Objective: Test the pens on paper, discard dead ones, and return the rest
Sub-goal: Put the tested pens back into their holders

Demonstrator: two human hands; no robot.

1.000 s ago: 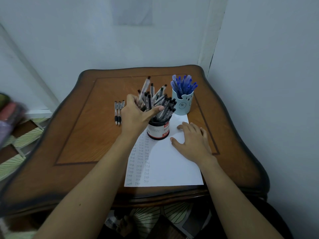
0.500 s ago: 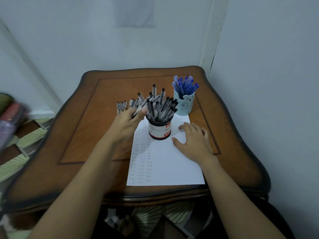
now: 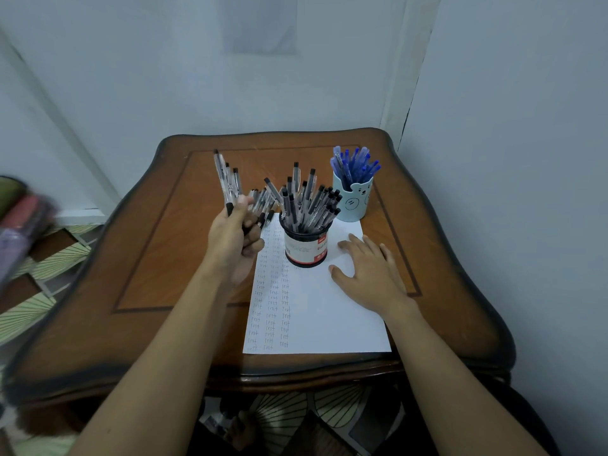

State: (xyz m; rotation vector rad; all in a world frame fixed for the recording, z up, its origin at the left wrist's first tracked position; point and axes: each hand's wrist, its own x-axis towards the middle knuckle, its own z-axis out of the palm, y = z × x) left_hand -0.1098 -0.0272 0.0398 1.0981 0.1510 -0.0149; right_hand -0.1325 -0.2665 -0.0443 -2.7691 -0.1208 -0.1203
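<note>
Pen bundle (image 3: pixel 227 179) clenched in left hand (image 3: pixel 235 238); right hand (image 3: pixel 371 274) flat on paper (image 3: pixel 316 324).
Likely return step: lower bundle into black cup (image 3: pixel 306 248).

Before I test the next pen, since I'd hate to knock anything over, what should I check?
1. Left hand grips several pens above the table: ok.
2. One pen singled out for writing: not ok.
3. Right hand flat on paper, steadying it: ok.
4. Blank space right of the written columns: ok.
5. Black cup upright beside left hand: ok.
6. Held pens' ink working: cannot tell.
</note>
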